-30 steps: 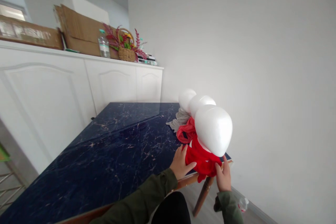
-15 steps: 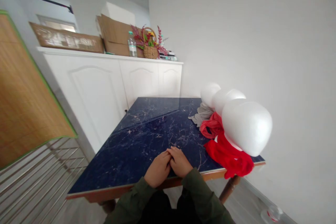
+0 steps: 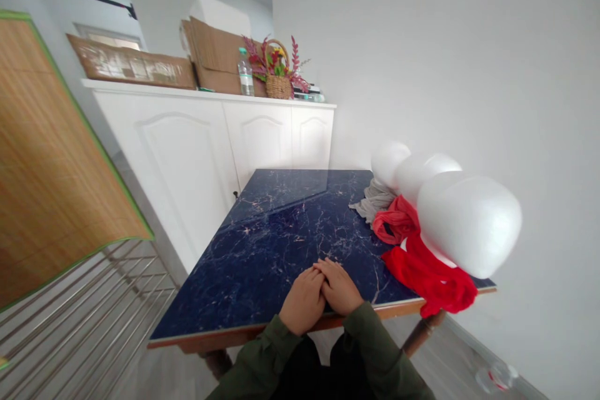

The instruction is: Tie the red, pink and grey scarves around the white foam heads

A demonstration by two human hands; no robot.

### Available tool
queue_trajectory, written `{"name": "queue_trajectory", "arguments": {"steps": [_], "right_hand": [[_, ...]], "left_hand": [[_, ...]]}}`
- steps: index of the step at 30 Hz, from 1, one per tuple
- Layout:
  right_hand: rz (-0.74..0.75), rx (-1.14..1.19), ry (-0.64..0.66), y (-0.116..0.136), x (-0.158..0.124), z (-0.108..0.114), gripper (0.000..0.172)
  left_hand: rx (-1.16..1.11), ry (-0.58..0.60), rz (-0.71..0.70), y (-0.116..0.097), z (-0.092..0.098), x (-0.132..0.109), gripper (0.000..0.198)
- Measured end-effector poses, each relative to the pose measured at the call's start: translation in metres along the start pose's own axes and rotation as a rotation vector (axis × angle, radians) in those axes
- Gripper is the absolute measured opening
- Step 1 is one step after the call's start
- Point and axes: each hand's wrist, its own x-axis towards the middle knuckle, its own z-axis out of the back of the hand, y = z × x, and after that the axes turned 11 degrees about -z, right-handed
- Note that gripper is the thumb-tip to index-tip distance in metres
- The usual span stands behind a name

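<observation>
The person's left hand [image 3: 301, 302] and right hand [image 3: 341, 289] rest together at the near edge of the dark blue table [image 3: 276, 256], fingers overlapping. Each hand touches the other; the palms are hidden, so whether the hands are open or closed cannot be told. Bright red cloth [image 3: 434, 281] lies at the table's near right corner, around the base of the nearest white form [image 3: 469, 222], part of it hanging over the table's front edge. Coral cloth [image 3: 398, 219] lies farther back along the table's right side, by the middle white form [image 3: 424, 172], and grey cloth [image 3: 376, 200] lies behind that, by the far white form [image 3: 390, 161]. A white cabinet [image 3: 182, 150] stands beyond the table's far left side, with a flower basket [image 3: 278, 87] and a bottle [image 3: 245, 75] on top. A metal rack [image 3: 124, 272] and a bamboo mat [image 3: 56, 156] are left of the table
</observation>
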Motion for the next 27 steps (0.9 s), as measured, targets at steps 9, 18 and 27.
{"name": "queue_trajectory", "arguments": {"steps": [9, 18, 27], "right_hand": [[0.001, -0.012, -0.003, -0.0013, 0.0008, -0.0011, 0.044], [0.001, -0.004, -0.01, 0.0004, 0.0, -0.001, 0.043], [0.002, -0.009, -0.008, 0.0004, -0.0008, -0.0008, 0.042]], "left_hand": [[0.004, 0.004, -0.005, 0.0022, -0.0025, -0.0016, 0.045], [0.001, 0.006, 0.004, 0.0035, -0.0028, -0.0026, 0.047], [0.014, -0.012, 0.005, 0.0041, -0.0042, -0.0035, 0.044]]}}
